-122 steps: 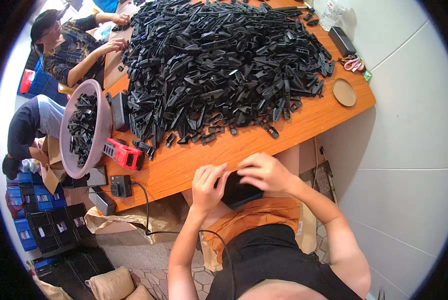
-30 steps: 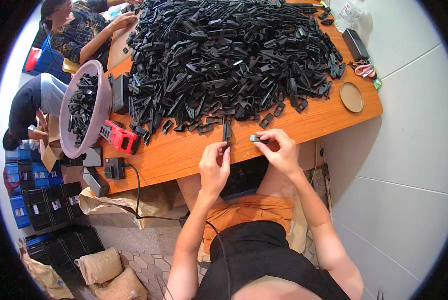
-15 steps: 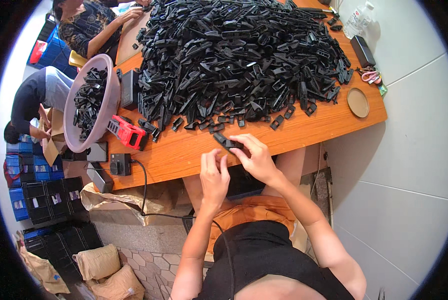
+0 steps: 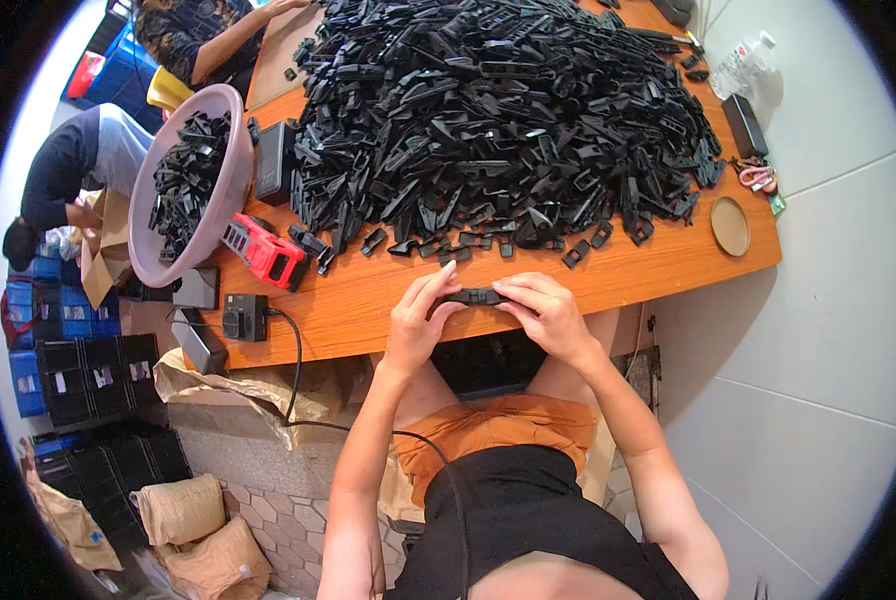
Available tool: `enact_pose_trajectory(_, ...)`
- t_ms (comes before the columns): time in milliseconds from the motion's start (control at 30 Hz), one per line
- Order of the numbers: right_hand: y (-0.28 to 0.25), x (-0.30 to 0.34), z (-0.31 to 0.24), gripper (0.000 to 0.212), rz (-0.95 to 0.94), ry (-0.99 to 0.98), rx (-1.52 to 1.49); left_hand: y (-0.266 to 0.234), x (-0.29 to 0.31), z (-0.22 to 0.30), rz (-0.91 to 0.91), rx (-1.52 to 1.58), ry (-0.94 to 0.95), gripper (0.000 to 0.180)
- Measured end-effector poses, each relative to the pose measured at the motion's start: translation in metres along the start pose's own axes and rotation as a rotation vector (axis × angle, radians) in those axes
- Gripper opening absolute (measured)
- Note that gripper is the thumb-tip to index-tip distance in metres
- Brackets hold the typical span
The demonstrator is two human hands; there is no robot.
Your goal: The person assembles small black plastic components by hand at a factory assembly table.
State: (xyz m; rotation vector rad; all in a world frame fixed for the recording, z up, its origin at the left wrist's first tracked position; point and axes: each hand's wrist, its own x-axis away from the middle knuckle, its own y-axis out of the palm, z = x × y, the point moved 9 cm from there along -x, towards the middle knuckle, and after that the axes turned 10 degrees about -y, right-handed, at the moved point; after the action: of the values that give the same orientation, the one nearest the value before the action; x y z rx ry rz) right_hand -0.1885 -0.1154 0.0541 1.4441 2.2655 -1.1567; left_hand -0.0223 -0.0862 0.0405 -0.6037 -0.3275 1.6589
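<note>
A small black plastic part [image 4: 476, 297] lies level between my two hands, just over the near edge of the table. The fingers of my left hand [image 4: 417, 318] close on its left end, with the index finger raised. At its right end, my right hand [image 4: 551, 312] pinches it between thumb and fingers. Beyond my hands spreads a large heap of black plastic parts [image 4: 498, 130], with several small loose pieces along its near side. The ends of the held part are hidden by my fingers.
Left of the heap stand a pink basin [image 4: 243, 150] of black parts, a red-and-black tool [image 4: 268, 262] and a small black box with a cable [image 4: 244, 318]. A round tan lid [image 4: 730, 226] lies at right, near a bottle [image 4: 746, 65]. Two other people are at left.
My left hand has come up and taken hold of the black part's left end. The part has turned from slanted to level. The view has shifted slightly.
</note>
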Motion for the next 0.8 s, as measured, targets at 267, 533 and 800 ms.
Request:
enact_pose_trajectory(267, 0.016, -0.001, 0.002, 0.026, -0.022, -0.01, -0.035, 0.001, -0.004, -0.001, -0.085, 0.147, -0.074, 0.068)
enact_pose_trajectory(533, 0.008, 0.005, -0.034, 0.027, -0.28, -0.141, -0.131, -0.061, -0.064, 0.007, 0.477, -0.495, 0.013, 0.032)
enact_pose_trajectory(800, -0.001, -0.027, 0.017, 0.028, 0.184, 0.099, 0.488, -0.051, -0.064, 0.005, 0.41, -0.375, 0.115, 0.03)
